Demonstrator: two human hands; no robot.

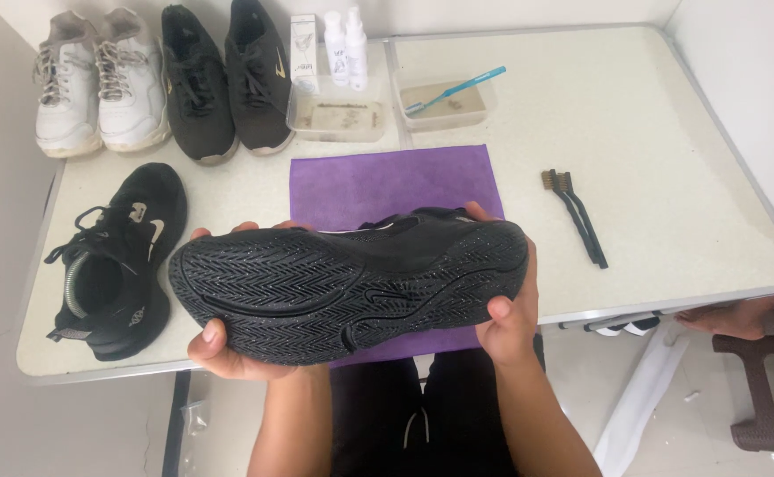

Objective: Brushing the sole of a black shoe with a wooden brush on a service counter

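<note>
**Black shoe held sole-up**

From the head camera, the left hand (228,349) and the right hand (509,311) are gripping both ends of a black shoe (351,287), sole facing up, at the frame centre, above the purple cloth (387,181) on the white table (669,177).

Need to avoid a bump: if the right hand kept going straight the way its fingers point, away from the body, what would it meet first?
Probably the purple cloth under the shoe that the right hand holds; depth is unclear.
</note>
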